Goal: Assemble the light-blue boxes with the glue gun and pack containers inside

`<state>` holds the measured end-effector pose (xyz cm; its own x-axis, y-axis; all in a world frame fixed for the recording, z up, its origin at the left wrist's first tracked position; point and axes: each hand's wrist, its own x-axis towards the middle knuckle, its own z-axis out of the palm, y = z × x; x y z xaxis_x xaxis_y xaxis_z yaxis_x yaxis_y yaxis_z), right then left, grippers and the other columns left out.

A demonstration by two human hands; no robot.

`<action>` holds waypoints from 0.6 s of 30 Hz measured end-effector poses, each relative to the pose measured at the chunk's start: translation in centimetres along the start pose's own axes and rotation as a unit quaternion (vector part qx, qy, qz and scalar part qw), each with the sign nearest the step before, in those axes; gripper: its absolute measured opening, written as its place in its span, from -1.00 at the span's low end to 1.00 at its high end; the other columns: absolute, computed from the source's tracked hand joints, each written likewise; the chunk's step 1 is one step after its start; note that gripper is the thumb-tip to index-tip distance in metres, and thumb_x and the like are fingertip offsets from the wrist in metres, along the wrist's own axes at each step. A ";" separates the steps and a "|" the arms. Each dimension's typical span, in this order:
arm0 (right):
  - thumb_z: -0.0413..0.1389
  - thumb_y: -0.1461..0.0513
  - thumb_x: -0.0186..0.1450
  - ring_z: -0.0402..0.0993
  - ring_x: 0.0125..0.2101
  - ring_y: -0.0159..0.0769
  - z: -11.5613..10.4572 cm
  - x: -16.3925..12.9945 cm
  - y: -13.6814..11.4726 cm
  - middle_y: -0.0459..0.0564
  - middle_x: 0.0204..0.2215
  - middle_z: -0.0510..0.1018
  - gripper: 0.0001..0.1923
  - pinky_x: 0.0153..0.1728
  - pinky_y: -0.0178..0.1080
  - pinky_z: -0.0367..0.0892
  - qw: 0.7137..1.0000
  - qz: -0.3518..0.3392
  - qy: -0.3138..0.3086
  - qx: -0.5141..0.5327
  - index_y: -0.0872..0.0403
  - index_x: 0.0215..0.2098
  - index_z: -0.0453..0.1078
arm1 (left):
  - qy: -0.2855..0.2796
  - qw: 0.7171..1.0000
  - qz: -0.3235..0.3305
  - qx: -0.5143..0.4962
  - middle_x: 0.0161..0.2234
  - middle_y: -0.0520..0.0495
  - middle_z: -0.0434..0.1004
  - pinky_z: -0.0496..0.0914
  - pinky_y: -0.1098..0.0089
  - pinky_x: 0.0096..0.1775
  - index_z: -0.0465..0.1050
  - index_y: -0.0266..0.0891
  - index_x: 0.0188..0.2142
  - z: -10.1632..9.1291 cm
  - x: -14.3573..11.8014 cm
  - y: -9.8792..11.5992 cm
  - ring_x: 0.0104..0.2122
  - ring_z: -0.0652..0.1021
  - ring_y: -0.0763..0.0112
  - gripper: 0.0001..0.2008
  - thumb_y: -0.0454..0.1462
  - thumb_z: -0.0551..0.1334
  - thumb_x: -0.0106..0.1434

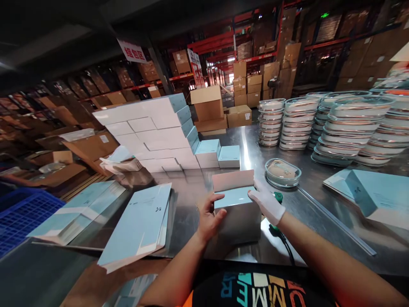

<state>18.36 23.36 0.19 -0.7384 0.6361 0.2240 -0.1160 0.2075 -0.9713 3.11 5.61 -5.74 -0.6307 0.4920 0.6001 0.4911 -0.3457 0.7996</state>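
Head view looks down on a small pale-blue carton [238,209] standing on the steel table [319,192], right in front of the person's chest. Its cardboard is smooth and matte, the body squarish, and its top flap stands upright, showing a pinkish-white inner face. The left hand [209,217], bare, grasps the carton's left side with the thumb hooked over the top edge. The right hand [266,204], in a white fabric glove, presses against the carton's right top edge, fingers laid flat along it.

Just beside the gloved hand sits a shallow round clear-plastic dish [283,172] with a lid. A green-handled tool with a black cord [279,232] lies under the right wrist.

Further out, flat folded blue carton blanks [139,221] lie in loose piles on the left, and another pile [373,196] lies on the right. Behind the carton, finished boxes [153,132] rise in a stepped white-and-blue wall. Tall stacks of round lidded dishes [348,128] fill the right rear of the glossy, reflective table. A blue plastic crate [22,217] with a grid wall sits at far left.
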 end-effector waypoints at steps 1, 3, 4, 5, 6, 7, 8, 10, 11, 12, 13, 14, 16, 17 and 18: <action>0.24 -0.08 0.26 0.61 0.05 0.00 0.8 0.2 -0.3 0.12 0.01 0.70 -0.44 0.17 -0.01 0.50 1.000 -0.002 -0.017 -0.007 0.05 0.10 0.50 | -0.007 1.000 0.007 0.000 -0.14 -0.18 0.69 0.52 0.20 -0.04 0.68 -0.16 -0.10 0.0 0.0 -0.2 -0.09 0.66 0.09 -0.39 0.28 0.45 0.18; 0.21 -0.10 0.30 0.61 0.02 0.00 1.1 0.5 -0.2 0.09 -0.07 0.71 -0.48 0.18 0.01 0.49 0.999 -0.014 -0.043 -0.030 0.05 0.05 0.52 | -0.004 1.000 0.021 0.006 -0.04 -0.23 0.66 0.51 0.14 0.07 0.66 -0.18 -0.14 0.0 0.0 -0.6 0.04 0.64 0.03 -0.41 0.26 0.45 0.19; 0.23 -0.12 0.30 0.61 0.04 0.01 0.8 0.6 0.2 0.09 -0.06 0.70 -0.48 0.20 0.02 0.49 0.997 -0.031 -0.054 -0.042 0.05 0.04 0.52 | 0.008 1.000 0.028 0.003 0.03 -0.26 0.63 0.51 0.11 0.11 0.64 -0.18 -0.15 0.0 0.0 -0.8 0.10 0.63 0.01 -0.44 0.24 0.47 0.19; 0.28 -0.13 0.27 0.60 0.08 0.03 0.2 0.6 0.6 0.11 -0.01 0.69 -0.45 0.22 0.02 0.48 0.995 -0.057 -0.065 -0.058 0.05 0.05 0.52 | 0.022 0.999 0.034 -0.012 0.07 -0.27 0.61 0.51 0.09 0.14 0.60 -0.17 -0.15 0.0 0.1 -0.9 0.13 0.62 0.00 -0.46 0.21 0.49 0.19; 0.35 -0.13 0.23 0.58 0.14 0.07 -0.6 0.5 1.1 0.15 0.07 0.67 -0.41 0.24 0.04 0.47 0.990 -0.090 -0.074 -0.076 0.05 0.06 0.52 | 0.035 0.998 0.043 -0.038 0.06 -0.25 0.60 0.51 0.07 0.14 0.55 -0.16 -0.14 0.0 0.2 -0.9 0.12 0.63 0.02 -0.48 0.17 0.51 0.18; 0.42 -0.11 0.18 0.55 0.21 0.10 -1.3 0.3 1.6 0.19 0.16 0.63 -0.38 0.27 0.05 0.45 0.984 -0.126 -0.081 -0.093 0.05 0.06 0.53 | 0.044 0.995 0.053 -0.066 0.02 -0.22 0.61 0.52 0.06 0.14 0.51 -0.14 -0.11 0.0 0.5 -0.9 0.10 0.65 0.05 -0.48 0.14 0.54 0.17; 0.47 -0.08 0.15 0.51 0.26 0.12 -1.9 0.0 2.1 0.23 0.24 0.58 -0.38 0.29 0.07 0.43 0.978 -0.159 -0.089 -0.106 0.04 0.05 0.54 | 0.042 0.994 0.061 -0.086 -0.03 -0.18 0.62 0.53 0.06 0.13 0.49 -0.12 -0.08 -0.1 0.7 -0.8 0.06 0.67 0.07 -0.47 0.11 0.56 0.16; 0.44 -0.01 0.25 0.45 0.35 0.09 -2.7 -0.6 2.7 0.26 0.35 0.49 -0.52 0.34 0.10 0.38 0.965 -0.206 -0.111 -0.118 0.01 0.04 0.56 | -0.013 0.994 0.076 -0.080 -0.11 -0.17 0.64 0.54 0.02 0.14 0.54 -0.11 -0.06 -0.5 1.5 -0.4 0.05 0.68 0.05 -0.48 0.11 0.56 0.17; 0.38 0.03 0.34 0.44 0.37 0.06 -2.8 -1.0 2.9 0.25 0.38 0.47 -0.61 0.35 0.11 0.37 0.960 -0.220 -0.127 -0.117 0.00 0.05 0.57 | -0.055 0.993 0.085 -0.058 -0.10 -0.20 0.65 0.52 -0.03 0.17 0.60 -0.11 -0.08 -0.8 1.9 -0.1 0.07 0.67 0.01 -0.50 0.14 0.53 0.19; 0.31 0.07 0.42 0.43 0.38 0.02 -2.7 -1.3 2.8 0.23 0.40 0.45 -0.70 0.36 0.11 0.37 0.956 -0.230 -0.144 -0.115 -0.03 0.07 0.59 | -0.097 0.990 0.092 -0.034 -0.09 -0.24 0.68 0.51 -0.08 0.20 0.65 -0.11 -0.11 -1.2 2.3 0.2 0.10 0.66 -0.03 -0.53 0.17 0.49 0.22; 0.25 0.11 0.48 0.43 0.38 -0.02 -2.5 -1.5 2.6 0.21 0.40 0.46 -0.74 0.36 0.11 0.37 0.951 -0.240 -0.156 -0.114 -0.06 0.10 0.60 | -0.132 0.986 0.100 -0.015 -0.08 -0.26 0.71 0.49 -0.13 0.23 0.69 -0.09 -0.15 -1.5 2.6 0.5 0.13 0.65 -0.05 -0.55 0.19 0.45 0.26; 0.21 0.15 0.50 0.45 0.37 -0.04 -2.3 -1.7 2.4 0.18 0.38 0.48 -0.75 0.35 0.10 0.38 0.947 -0.254 -0.163 -0.114 -0.09 0.12 0.61 | -0.155 0.982 0.109 -0.005 -0.09 -0.26 0.73 0.47 -0.17 0.24 0.72 -0.07 -0.17 -1.9 2.8 0.7 0.13 0.65 -0.06 -0.56 0.20 0.41 0.30; 0.20 0.22 0.51 0.50 0.33 -0.08 -1.8 -1.7 1.8 0.10 0.32 0.56 -0.71 0.36 0.09 0.38 0.938 -0.281 -0.167 -0.112 -0.16 0.13 0.63 | -0.165 0.978 0.125 0.000 -0.11 -0.23 0.77 0.49 -0.18 0.22 0.74 -0.05 -0.17 -2.3 3.2 1.0 0.12 0.67 -0.05 -0.58 0.18 0.37 0.35; 0.20 0.25 0.50 0.52 0.31 -0.09 -1.7 -1.6 1.6 0.07 0.28 0.60 -0.69 0.37 0.09 0.38 0.935 -0.291 -0.170 -0.111 -0.20 0.13 0.64 | -0.165 0.978 0.130 0.002 -0.12 -0.22 0.78 0.51 -0.16 0.21 0.74 -0.05 -0.17 -2.4 3.3 1.1 0.11 0.68 -0.03 -0.61 0.15 0.37 0.37; 0.21 0.25 0.49 0.53 0.29 -0.09 -1.7 -1.5 1.5 0.05 0.25 0.62 -0.69 0.37 0.10 0.38 0.933 -0.294 -0.175 -0.112 -0.21 0.11 0.64 | -0.166 0.977 0.136 0.003 -0.12 -0.21 0.79 0.53 -0.14 0.19 0.74 -0.05 -0.16 -2.5 3.3 1.2 0.10 0.69 -0.02 -0.64 0.12 0.38 0.38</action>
<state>20.45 23.98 -1.45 -0.7668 0.0910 0.6355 -0.4565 0.6186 -0.6395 0.10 4.84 -2.70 -0.2468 0.6152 0.7487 0.6182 -0.4951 0.6105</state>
